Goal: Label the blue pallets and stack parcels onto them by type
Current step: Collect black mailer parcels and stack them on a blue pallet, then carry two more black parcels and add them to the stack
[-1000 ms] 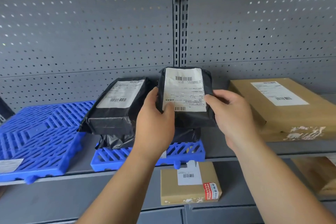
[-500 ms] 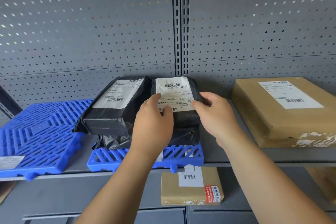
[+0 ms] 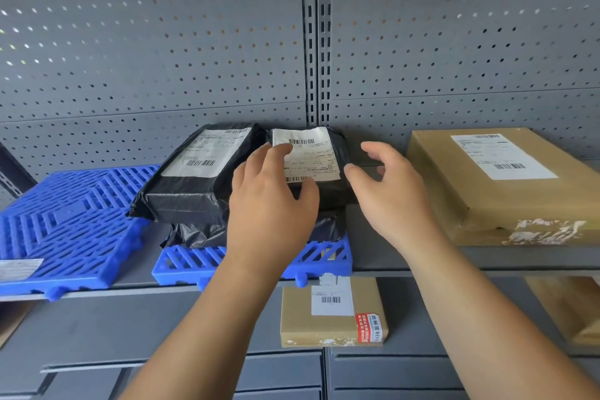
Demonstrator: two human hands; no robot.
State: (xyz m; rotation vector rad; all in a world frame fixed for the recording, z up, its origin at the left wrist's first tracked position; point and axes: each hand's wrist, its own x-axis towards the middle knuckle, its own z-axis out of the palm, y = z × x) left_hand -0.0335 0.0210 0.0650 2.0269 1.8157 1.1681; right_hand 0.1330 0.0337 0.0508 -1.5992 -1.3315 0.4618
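Your left hand [image 3: 269, 204] lies open on the small black plastic-bagged parcel [image 3: 329, 195] — no longer held up, it rests flat atop the other black bags [image 3: 188, 201] on the blue slatted plastic pallet [image 3: 185, 261]; your right hand [image 3: 391, 195], open, hangs just beside it — placement looks done.

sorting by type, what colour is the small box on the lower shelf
The small box is brown cardboard, head view.
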